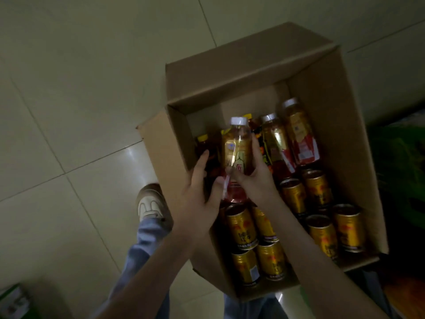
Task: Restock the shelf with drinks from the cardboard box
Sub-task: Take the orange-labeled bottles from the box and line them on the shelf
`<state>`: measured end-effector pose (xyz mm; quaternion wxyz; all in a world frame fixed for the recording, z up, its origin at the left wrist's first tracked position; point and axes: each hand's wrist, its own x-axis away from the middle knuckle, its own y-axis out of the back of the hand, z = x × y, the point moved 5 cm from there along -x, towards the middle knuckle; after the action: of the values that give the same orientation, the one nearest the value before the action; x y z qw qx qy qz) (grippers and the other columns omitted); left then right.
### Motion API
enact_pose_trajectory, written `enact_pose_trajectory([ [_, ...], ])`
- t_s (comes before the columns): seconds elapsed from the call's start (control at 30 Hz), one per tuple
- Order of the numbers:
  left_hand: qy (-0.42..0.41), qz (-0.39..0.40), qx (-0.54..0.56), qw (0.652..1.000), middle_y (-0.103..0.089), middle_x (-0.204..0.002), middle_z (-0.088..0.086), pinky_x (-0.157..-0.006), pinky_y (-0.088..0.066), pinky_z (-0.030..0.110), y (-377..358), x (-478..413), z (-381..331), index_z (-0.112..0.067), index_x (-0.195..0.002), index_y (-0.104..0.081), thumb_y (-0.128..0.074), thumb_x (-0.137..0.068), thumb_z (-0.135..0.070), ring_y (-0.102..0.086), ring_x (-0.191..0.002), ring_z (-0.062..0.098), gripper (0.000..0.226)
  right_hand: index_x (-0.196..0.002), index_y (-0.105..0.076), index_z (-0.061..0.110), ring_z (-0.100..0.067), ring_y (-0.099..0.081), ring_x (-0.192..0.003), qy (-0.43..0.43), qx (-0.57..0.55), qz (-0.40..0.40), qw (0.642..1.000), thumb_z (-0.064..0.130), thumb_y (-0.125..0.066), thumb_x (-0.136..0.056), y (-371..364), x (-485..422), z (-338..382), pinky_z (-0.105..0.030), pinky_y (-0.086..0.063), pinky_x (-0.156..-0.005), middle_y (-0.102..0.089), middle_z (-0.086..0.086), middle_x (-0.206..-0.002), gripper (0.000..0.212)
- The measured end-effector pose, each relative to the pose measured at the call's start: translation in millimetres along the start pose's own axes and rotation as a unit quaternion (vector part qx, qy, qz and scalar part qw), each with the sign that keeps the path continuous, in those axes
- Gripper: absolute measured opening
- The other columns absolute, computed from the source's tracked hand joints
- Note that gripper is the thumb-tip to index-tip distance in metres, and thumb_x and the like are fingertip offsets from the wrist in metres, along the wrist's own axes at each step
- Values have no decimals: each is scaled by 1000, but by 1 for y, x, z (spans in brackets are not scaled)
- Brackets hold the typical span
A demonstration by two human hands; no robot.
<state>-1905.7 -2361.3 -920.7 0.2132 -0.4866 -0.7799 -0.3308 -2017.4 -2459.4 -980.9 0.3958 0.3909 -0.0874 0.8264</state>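
Note:
An open cardboard box (230, 72) stands on the tiled floor in front of me. Inside are several gold cans (241, 226) at the near end and several bottles (299, 139) with white or yellow caps at the far end. My right hand (255, 178) grips a clear bottle with a white cap and gold label (236, 146), lifted above the others. My left hand (200, 199) reaches in beside it, fingers spread, touching the bottle's lower part near a dark yellow-capped bottle (204, 146).
Pale glossy floor tiles (80, 111) spread to the left and behind the box. My shoe (150, 203) and jeans leg are just left of the box. Green packaging (400, 162) sits in shadow at the right; a green-white carton (13, 300) lies bottom left.

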Motion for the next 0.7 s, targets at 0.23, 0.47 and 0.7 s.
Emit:
enact_pose_trajectory([
  [0.23,60,176,75,980,-48,-122,-23,-88,-53,28,-59,-36,-28,-54,-140,16,-78,-71,-47,-57,-106,1,117,-147,-26,46,-3,-53,-122,-24,-119,103,987,28,-67,-86,49,15,23,-30,-46,-99,-52,17,-136,75],
  [0.47,163,130,202,957,-50,-118,-15,-84,-51,35,-75,-50,-7,-43,-148,3,-77,-76,-24,-55,-106,8,109,-144,-37,16,-26,-38,-131,8,285,-154,946,32,-56,-92,106,-24,-12,-44,-31,-112,-41,-12,-142,58],
  [0.7,179,91,212,956,-54,-119,-11,-80,-53,34,-70,-49,13,-44,-147,-3,-73,-78,-27,-58,-103,8,100,-152,10,25,-42,-18,-140,-29,665,-111,738,55,-48,-91,121,-81,-64,-54,-28,-109,-3,-26,-155,89],
])
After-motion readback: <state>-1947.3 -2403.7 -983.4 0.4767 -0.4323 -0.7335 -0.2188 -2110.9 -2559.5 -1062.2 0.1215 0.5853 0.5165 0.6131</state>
